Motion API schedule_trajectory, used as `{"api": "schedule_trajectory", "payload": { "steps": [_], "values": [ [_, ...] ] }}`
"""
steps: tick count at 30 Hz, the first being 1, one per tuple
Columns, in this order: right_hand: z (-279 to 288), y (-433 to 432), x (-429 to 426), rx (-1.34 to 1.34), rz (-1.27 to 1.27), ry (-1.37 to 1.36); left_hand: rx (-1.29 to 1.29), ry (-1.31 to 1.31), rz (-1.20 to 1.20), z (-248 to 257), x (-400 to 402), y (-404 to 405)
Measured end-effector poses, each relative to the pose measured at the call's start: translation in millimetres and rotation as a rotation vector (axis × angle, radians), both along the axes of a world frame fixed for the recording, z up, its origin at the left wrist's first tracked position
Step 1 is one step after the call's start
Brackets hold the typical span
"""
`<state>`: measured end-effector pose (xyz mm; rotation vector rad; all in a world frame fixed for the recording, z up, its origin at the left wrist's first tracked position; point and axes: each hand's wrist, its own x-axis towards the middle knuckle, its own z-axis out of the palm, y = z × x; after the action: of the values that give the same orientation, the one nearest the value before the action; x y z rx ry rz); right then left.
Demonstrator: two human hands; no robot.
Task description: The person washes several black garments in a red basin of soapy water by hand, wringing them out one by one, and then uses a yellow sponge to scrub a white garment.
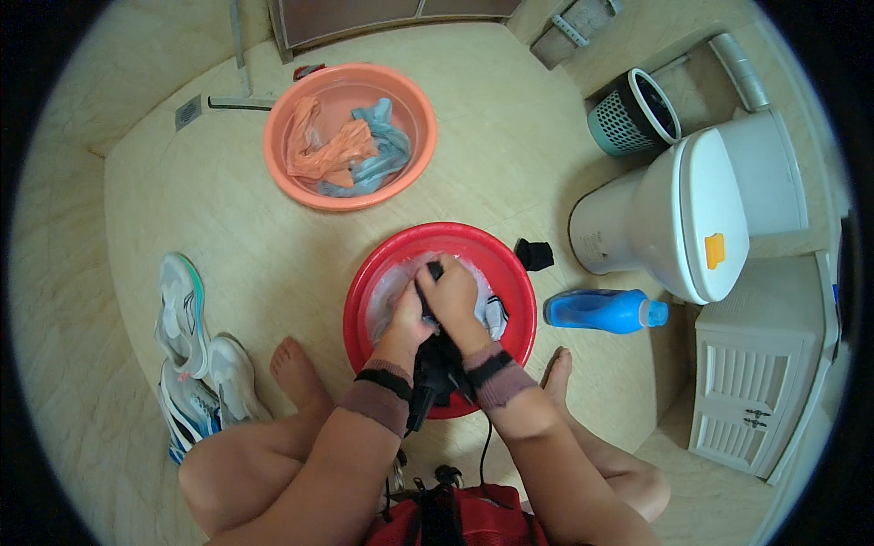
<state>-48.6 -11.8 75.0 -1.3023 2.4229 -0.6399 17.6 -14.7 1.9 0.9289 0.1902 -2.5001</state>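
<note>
Both of my hands are over a red plastic basin (522, 286) that holds whitish, sudsy water. My left hand (408, 310) and my right hand (452, 290) are pressed close together, gripping a black cloth item (429, 290) between them, probably a sock. More dark material (437, 362) lies below my hands, partly hidden by my wrists. A white cloth with dark stripes (496, 317) rests at the basin's right side. On the floor to the right of the basin lies a small black cloth (534, 254), and below it a blue detergent bottle (595, 311) on its side.
An orange basin (425, 136) with orange and blue plastic bags (389, 147) stands farther off. Sneakers (183, 321) are at left. On the right are a toilet (710, 211), a waste basket (625, 119) and a white louvered cabinet (748, 382). A floor drain (188, 112) is at upper left.
</note>
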Motion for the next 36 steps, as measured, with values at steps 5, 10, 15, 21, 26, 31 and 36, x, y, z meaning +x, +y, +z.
{"api": "schedule_trajectory", "payload": {
  "steps": [5,10,15,21,26,31,36],
  "values": [
    [21,24,67,-0.236,0.281,-0.174,-0.169,0.580,0.230,-95,31,5],
    [-52,5,-29,0.009,-0.086,-0.040,0.019,-0.237,0.020,-47,16,-5],
    [-85,39,-72,0.494,-0.051,-0.152,-0.195,-0.552,0.129,-14,16,-27],
    [-91,19,-63,0.770,0.019,0.007,-0.085,-0.468,0.136,-19,25,-23],
    [-98,13,-39,-0.040,-0.025,-0.550,-0.059,-0.165,0.162,-7,18,-26],
    [27,46,33,-0.174,0.355,-0.437,0.010,-0.167,0.174,1,30,-31],
    [28,31,49,-0.122,0.318,-0.165,-0.019,0.031,0.131,-24,37,-16]
  ]
}}
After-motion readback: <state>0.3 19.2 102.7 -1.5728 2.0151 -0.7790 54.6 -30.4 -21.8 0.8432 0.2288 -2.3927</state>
